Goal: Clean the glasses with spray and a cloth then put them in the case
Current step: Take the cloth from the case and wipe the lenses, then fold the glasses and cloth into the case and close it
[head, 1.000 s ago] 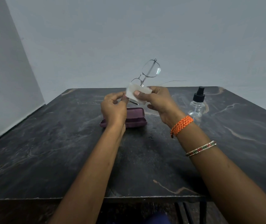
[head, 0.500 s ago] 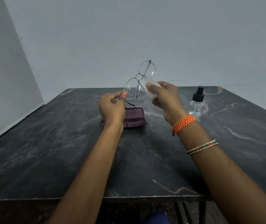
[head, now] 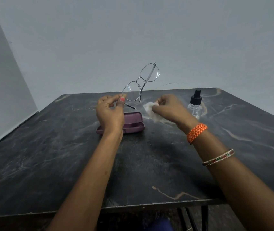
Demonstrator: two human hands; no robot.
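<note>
Glasses [head: 141,84], thin round wire frame, pinched at lower rim by left hand [head: 110,114] thumb and forefinger, tilted upward beyond fingertips. Right hand [head: 171,110] fingers pinching crumpled white cloth [head: 149,110], apart from lenses. Best wiped gently, frame steadied. Below left fingers, closed smooth plum case [head: 133,121]; beyond right fingers, clear spray bottle [head: 195,105].

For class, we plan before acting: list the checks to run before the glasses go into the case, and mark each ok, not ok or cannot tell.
1. Left hand has a grip on the glasses: ok.
2. Cloth off the lenses, in right hand: ok.
3. Case open: not ok, looks closed.
4. Lenses clean: cannot tell.
5. Temples folded: not ok.
6. Bottle clear of the case: ok.
</note>
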